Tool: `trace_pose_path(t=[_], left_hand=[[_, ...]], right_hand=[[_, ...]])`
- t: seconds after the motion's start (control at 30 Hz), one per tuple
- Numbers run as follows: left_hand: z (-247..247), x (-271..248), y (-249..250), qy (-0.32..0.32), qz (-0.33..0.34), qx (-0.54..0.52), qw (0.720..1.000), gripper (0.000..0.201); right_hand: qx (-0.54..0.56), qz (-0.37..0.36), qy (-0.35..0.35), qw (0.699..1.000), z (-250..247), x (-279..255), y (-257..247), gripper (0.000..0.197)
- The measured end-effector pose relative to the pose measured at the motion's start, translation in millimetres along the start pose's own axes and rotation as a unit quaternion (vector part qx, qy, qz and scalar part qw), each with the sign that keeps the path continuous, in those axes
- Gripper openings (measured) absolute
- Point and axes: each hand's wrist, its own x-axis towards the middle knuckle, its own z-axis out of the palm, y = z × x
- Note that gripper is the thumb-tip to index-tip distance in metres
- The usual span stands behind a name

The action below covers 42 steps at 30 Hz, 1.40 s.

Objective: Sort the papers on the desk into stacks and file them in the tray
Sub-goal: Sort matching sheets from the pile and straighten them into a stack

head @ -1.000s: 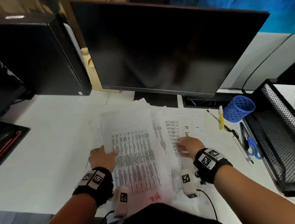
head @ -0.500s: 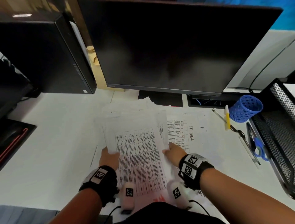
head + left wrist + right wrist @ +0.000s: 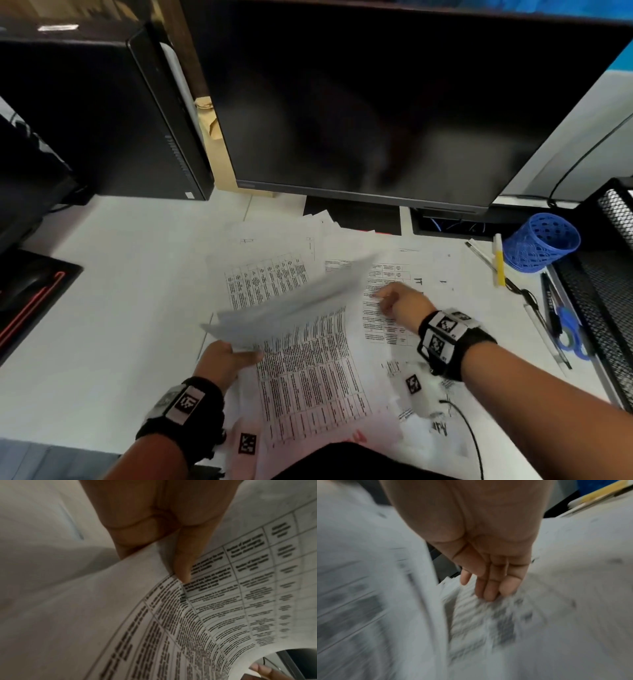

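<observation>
We find papers at desk centre; monitor at twelve o'clock, pen cup at two, tray at three.

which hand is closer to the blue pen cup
Right. The right hand rests on the papers left of the blue pen cup; the left hand grips a lifted sheet much farther left.

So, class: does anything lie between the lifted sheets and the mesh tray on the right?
Yes. The right hand rests on spread papers, and pens and scissors lie beside the mesh tray. The left hand grips the lifted sheets.
</observation>
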Motion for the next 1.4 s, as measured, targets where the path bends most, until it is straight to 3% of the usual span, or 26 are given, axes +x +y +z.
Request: trace_pose_path(t=[0.13, 0.3, 0.43, 0.5, 0.57, 0.67, 0.77, 0.9, 1.1, 1.2, 1.27, 1.4], left_hand=[[1, -5, -3, 0.014, -0.004, 0.063, 0.998, 0.033], [9, -17, 4, -0.030, -0.009, 0.150, 0.988, 0.023], [12, -19, 10, -0.120, -0.059, 0.047, 0.990, 0.018], [13, -21, 13, -0.159, -0.086, -0.017, 0.983, 0.034], [13, -17, 8, -0.148, -0.030, 0.018, 0.988, 0.050], [9, -17, 8, -0.071, 0.015, 0.121, 0.990, 0.044], [2, -10, 23, 0.038, 0.037, 0.101, 0.993, 0.053], [-19, 10, 39, 0.140, 0.048, 0.090, 0.985, 0.054], [-23, 23, 43, 0.113, -0.001, 0.014, 0.994, 0.058], [-20, 22, 40, 0.098, -0.008, 0.008, 0.995, 0.067], [-19, 20, 40, 0.094, -0.021, 0.005, 0.995, 0.062], [-16, 11, 37, 0.076, -0.033, 0.015, 0.996, 0.068]], right_hand=[[-0.198, -0.012, 0.054, 0.979, -40, 35, -16, 0.041], [-0.279, -0.043, 0.037, 0.959, -46, 56, -33, 0.060], [-0.422, -0.052, 0.032, 0.905, -43, 70, -31, 0.069], [-0.465, -0.044, 0.026, 0.884, -41, 73, -33, 0.068], [-0.472, -0.026, 0.013, 0.881, -41, 74, -35, 0.058], [-0.472, -0.033, 0.025, 0.880, -45, 70, -34, 0.038], [-0.428, -0.027, 0.061, 0.901, -56, 63, -32, 0.022], [-0.273, 0.023, 0.081, 0.958, -76, 53, -24, 0.037], [-0.209, 0.018, 0.054, 0.976, -43, 29, -19, 0.038], [-0.201, 0.004, 0.016, 0.980, -11, 15, -20, 0.037], [-0.197, -0.002, -0.018, 0.980, 7, 7, -21, 0.036], [-0.219, 0.023, -0.085, 0.972, 33, -1, -23, 0.048]])
